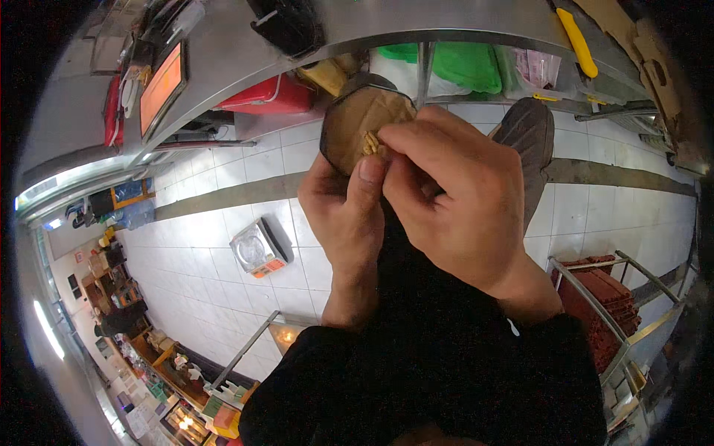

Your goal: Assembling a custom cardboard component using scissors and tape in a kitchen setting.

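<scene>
My left hand is closed at the edge of a many-sided dish with a dark rim and a brown, creased inside. Its thumb lies over the near side, its other fingers mostly hidden. At the thumb tip is a small ridged gold-brown piece, too small to name. My right hand is closed, with thumb and forefinger pinched against that piece and the other fingers curled in. Both hands meet in front of my body, below the steel counter.
Along the far side runs a steel counter, bearing an orange-lit screen and a yellow-handled tool. Beneath are a red box and a green cover. A silver-and-orange device sits on the tiles. Dark red stacked material stands in a metal frame.
</scene>
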{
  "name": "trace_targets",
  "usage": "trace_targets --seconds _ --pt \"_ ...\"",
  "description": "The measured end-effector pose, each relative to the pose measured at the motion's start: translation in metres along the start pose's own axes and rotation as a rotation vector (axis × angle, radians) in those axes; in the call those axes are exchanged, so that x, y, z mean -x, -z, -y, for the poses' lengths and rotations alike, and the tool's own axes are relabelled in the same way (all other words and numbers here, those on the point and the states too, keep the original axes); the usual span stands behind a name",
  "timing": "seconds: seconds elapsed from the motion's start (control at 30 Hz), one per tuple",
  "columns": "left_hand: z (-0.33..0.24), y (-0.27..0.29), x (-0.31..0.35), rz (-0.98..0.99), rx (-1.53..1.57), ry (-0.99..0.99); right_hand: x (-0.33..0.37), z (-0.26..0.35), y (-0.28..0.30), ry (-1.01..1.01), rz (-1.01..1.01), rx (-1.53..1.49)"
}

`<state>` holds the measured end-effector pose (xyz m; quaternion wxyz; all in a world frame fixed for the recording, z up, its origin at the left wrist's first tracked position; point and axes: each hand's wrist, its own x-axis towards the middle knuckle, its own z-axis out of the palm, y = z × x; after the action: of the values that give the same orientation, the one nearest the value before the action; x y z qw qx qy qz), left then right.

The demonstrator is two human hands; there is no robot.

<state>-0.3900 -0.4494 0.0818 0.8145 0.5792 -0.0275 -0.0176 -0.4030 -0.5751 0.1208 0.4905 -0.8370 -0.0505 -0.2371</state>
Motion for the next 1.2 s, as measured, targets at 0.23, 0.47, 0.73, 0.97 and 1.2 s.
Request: trace_targets --seconds 0.23,0.47,0.73,0.97,1.2 --pt "0.000 -0.004 0.003 -0.068 0.030 -0.033 -0.003 -0.001 -0.007 0.058 -0.008 0.037" --pt "0.000 0.000 0.000 -0.092 0.013 0.030 -0.004 0.004 -0.008 -0.035 -0.020 0.050" --pt "0.008 0.001 -0.008 0.002 0.280 0.103 -0.004 -0.015 -0.001 -0.203 0.097 -0.188" --pt "0.013 -0.002 -0.010 -0.034 0.227 0.108 0.003 -0.019 0.001 -0.241 0.101 -0.361" --pt "0.012 -0.012 -0.005 -0.119 -0.187 -0.099 -0.001 -0.015 0.000 -0.188 -0.039 -0.132"
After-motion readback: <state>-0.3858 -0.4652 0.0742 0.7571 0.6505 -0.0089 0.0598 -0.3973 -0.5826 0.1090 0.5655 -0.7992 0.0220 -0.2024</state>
